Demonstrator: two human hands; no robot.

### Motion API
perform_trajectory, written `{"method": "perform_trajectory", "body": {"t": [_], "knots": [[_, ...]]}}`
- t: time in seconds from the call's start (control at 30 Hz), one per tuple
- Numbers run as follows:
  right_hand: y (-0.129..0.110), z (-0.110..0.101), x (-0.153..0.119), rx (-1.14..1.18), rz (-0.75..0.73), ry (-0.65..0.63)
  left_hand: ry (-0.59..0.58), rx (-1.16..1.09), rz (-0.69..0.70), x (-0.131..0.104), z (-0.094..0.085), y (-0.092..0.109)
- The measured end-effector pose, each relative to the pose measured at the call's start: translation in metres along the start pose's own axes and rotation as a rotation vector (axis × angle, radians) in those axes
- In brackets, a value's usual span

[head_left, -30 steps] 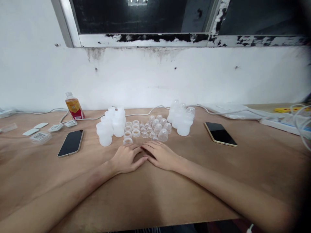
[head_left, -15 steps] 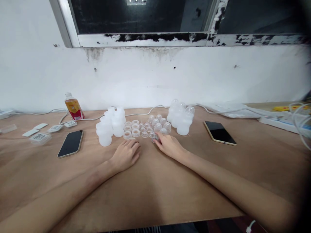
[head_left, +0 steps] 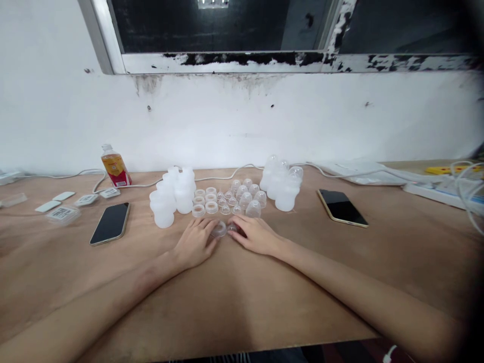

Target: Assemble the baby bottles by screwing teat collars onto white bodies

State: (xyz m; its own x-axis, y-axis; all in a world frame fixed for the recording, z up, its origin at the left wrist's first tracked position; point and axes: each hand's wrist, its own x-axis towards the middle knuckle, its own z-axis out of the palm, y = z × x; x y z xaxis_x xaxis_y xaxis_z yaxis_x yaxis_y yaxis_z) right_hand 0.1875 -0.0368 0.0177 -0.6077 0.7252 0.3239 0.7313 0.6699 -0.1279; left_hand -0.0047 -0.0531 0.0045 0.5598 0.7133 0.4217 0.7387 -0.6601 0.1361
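Observation:
My left hand (head_left: 196, 241) rests on the table with its fingertips closed on a translucent collar ring (head_left: 218, 230). Close beside it, my right hand (head_left: 254, 233) pinches a clear bottle nipple (head_left: 232, 228), partly covered by the fingers. Behind them stand rows of collar rings (head_left: 211, 207), small clear nipples (head_left: 225, 209) and clear dome caps (head_left: 253, 208). White bottle bodies (head_left: 164, 216) are grouped to the left. On the right, several white bottles (head_left: 285, 199) stand, at least some topped with clear domes.
A phone (head_left: 110, 223) lies at left and another phone (head_left: 342, 207) at right. A drink bottle (head_left: 115, 165) stands by the wall, near a white cable (head_left: 147, 185). Small labelled cases (head_left: 63, 214) lie far left; a power strip (head_left: 434, 193) is far right.
My right hand has moved left and nearer, bringing a nipple from the row towards the ring. The ring has come forward into plainer view at my left fingertips.

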Motion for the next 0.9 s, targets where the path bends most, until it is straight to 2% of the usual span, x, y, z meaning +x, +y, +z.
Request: {"method": "perform_trajectory", "body": {"t": [0.1,0.2,0.3,0.4,0.47,0.53,0.7,0.9], "knots": [[-0.001,0.002,-0.001,-0.038,0.021,-0.051,0.003,-0.090,-0.039,0.001,0.002,-0.003],[-0.001,0.003,-0.002,-0.042,0.014,-0.049,0.071,-0.257,-0.107,0.004,0.000,-0.008],[-0.001,0.003,-0.002,0.031,0.020,0.023,0.100,-0.425,-0.254,0.007,-0.004,-0.012],[0.000,0.006,-0.001,0.172,0.048,0.103,0.094,-0.710,-0.407,0.010,-0.006,-0.016],[0.002,0.008,0.001,0.279,0.083,0.145,0.127,-0.913,-0.464,0.012,-0.004,-0.018],[0.005,0.010,0.002,0.375,0.130,0.180,0.165,-1.023,-0.474,0.013,-0.002,-0.019],[0.008,0.012,0.005,0.474,0.174,0.206,0.199,-0.997,-0.448,0.013,0.004,-0.023],[0.008,0.013,0.005,0.506,0.178,0.208,0.145,-0.994,-0.467,0.013,0.002,-0.023]]}}
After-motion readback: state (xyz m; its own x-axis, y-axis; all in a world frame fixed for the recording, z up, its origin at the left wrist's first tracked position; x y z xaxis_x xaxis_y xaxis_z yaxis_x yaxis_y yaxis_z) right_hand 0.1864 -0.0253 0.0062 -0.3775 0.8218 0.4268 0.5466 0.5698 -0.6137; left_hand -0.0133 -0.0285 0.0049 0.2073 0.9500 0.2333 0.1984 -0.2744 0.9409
